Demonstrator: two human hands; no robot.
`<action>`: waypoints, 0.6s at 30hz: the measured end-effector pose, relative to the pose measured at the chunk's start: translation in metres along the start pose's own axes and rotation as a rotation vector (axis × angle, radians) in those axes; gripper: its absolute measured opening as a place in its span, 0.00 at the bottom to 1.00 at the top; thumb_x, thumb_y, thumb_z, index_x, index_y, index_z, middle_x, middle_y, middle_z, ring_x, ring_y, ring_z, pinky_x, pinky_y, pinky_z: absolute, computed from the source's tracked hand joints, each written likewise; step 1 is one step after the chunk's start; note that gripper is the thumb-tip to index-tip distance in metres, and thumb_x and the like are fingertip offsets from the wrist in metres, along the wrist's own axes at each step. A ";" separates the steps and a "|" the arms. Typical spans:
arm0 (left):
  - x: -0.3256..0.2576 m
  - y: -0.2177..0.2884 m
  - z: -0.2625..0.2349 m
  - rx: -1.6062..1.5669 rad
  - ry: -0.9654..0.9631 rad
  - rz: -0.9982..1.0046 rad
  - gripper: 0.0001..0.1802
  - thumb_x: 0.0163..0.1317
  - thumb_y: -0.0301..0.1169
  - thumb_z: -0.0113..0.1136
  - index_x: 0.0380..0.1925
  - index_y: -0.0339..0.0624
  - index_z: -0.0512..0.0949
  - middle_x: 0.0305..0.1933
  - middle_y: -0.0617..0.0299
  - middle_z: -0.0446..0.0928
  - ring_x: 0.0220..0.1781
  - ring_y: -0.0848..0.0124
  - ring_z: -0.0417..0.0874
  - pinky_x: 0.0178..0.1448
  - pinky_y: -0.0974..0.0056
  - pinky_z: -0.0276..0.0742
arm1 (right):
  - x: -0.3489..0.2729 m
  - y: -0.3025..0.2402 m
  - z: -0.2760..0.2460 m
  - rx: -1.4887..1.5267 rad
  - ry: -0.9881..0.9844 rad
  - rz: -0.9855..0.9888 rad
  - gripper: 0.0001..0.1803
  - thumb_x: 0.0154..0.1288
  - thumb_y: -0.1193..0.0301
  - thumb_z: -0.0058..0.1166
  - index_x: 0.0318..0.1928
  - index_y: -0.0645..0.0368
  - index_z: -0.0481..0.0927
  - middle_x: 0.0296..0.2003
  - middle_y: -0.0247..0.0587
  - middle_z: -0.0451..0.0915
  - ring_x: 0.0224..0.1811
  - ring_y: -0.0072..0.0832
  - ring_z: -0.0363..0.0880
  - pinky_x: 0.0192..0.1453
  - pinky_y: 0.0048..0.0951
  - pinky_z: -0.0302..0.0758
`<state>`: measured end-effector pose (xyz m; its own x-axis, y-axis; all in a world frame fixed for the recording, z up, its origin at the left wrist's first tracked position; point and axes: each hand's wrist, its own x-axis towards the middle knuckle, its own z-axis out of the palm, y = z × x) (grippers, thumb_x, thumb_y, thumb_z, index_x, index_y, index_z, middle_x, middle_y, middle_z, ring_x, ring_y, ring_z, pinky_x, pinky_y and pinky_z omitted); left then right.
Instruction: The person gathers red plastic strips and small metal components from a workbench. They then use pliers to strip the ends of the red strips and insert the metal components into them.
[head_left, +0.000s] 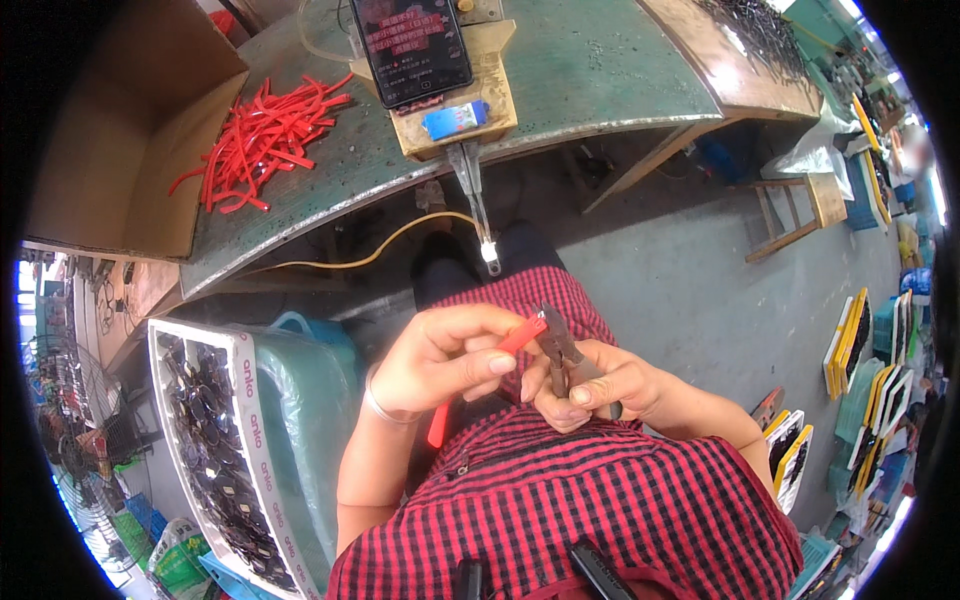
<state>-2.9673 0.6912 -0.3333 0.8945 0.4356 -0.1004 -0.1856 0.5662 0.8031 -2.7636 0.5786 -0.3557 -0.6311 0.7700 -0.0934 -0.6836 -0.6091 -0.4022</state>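
Note:
My left hand (445, 360) pinches a long red plastic strip (520, 338) that runs down past my wrist to my lap. My right hand (595, 385) grips dark metal pliers (557, 350), whose jaws meet the upper end of the red strip. Both hands are held together over my lap, above a red and black checked shirt. A pile of similar red strips (262, 140) lies on the green workbench (600, 70) to the upper left.
A phone (410, 45) rests on a wooden block (480, 100) with a metal tool sticking out toward me and a small lit tip (490, 252). An open cardboard box (130, 130) is at left. A tray of dark eyeglasses (215, 450) stands beside my left arm. A wooden stool (795, 205) stands at right.

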 end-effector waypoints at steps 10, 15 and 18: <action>-0.002 -0.009 -0.002 0.099 0.176 0.100 0.17 0.62 0.32 0.61 0.43 0.27 0.76 0.20 0.65 0.70 0.14 0.80 0.63 0.19 0.74 0.57 | -0.011 -0.021 0.001 0.033 -0.102 -0.181 0.25 0.69 0.61 0.53 0.58 0.64 0.69 0.24 0.35 0.69 0.24 0.21 0.66 0.28 0.24 0.63; 0.005 -0.020 -0.009 0.068 0.315 0.277 0.10 0.64 0.29 0.57 0.42 0.36 0.73 0.26 0.61 0.72 0.22 0.76 0.70 0.28 0.72 0.65 | 0.009 -0.117 -0.039 -1.242 0.858 -0.489 0.14 0.64 0.65 0.58 0.46 0.59 0.78 0.28 0.33 0.77 0.29 0.22 0.75 0.35 0.28 0.73; 0.025 -0.022 -0.002 0.099 0.476 0.227 0.08 0.65 0.29 0.56 0.41 0.38 0.71 0.26 0.65 0.68 0.23 0.77 0.67 0.27 0.74 0.61 | -0.014 -0.172 -0.088 -1.785 1.494 -0.403 0.18 0.56 0.61 0.59 0.46 0.54 0.83 0.36 0.47 0.84 0.39 0.40 0.84 0.43 0.37 0.80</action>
<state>-2.9422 0.6911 -0.3546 0.5488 0.8217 -0.1541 -0.2931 0.3617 0.8850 -2.6050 0.6898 -0.3656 0.5553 0.8182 0.1487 0.7215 -0.3851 -0.5755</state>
